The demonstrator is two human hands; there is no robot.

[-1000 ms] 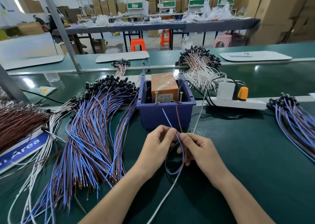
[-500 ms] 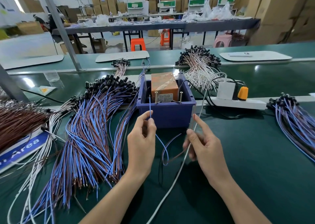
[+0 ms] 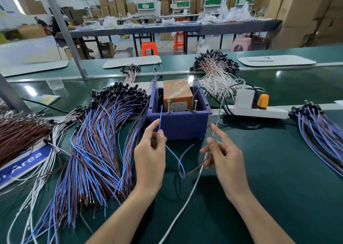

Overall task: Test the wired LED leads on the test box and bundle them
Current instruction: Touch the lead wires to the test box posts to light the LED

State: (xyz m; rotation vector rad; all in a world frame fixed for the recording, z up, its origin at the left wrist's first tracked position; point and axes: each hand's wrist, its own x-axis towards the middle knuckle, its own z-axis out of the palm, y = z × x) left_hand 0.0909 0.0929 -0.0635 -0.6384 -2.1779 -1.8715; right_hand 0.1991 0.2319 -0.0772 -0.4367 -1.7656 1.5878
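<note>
Near edge of the green worktop (image 3: 278,169): my two forearms enter, with a white cable (image 3: 185,203) running up between them and past my right fingers toward the far right. My left hand (image 3: 150,156) pinches the blue wire (image 3: 160,117) between thumb and forefinger, its free end upright. My right hand (image 3: 222,158) pinches the brown wire (image 3: 211,128) likewise, forefinger extended and the other fingers curled. Both wires sag into one loop (image 3: 181,171) between the hands, just above the worktop. Directly beyond stands the test box (image 3: 178,125), a blue bin holding an orange unit (image 3: 177,93) and two upright screws. The blue tip is just left of the left screw (image 3: 168,106); the brown tip is at the bin's near right corner, well clear of the right screw (image 3: 195,105). Left of the hands a large pile of blue-and-brown leads (image 3: 96,141) fans toward the near edge, crowding my left wrist. At the left edge lie brown wires (image 3: 18,132) and a blue sign (image 3: 24,162). Right of the box is a power strip (image 3: 258,112); at the right edge lies another lead pile (image 3: 323,130). Behind the box lie white leads (image 3: 217,76).
</note>
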